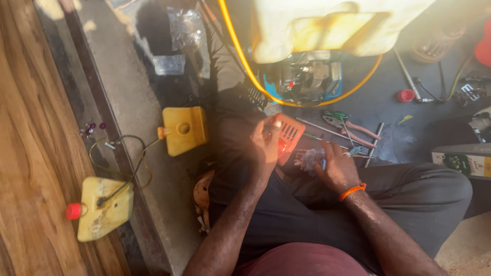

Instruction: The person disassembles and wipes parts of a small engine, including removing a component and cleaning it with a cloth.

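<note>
Gripping orange vented cover (289, 136), left hand (266, 145); right hand (335, 166) on rag (310, 159).

This is a small-engine repair workshop, worked at floor level. A small motor with blue housing (307, 76) sits under a large pale plastic tank (327, 25), ringed by a yellow hose (240, 51). Two detached yellow fuel tanks (184, 130) lie on the stained concrete floor (138, 102), one trailing tubing. Pliers with red handles (353, 130), metal rods (327, 132), a red cap (405, 95) and loose small parts are scattered on the dark, oil-marked ground beside a wooden board (30, 168).
</note>
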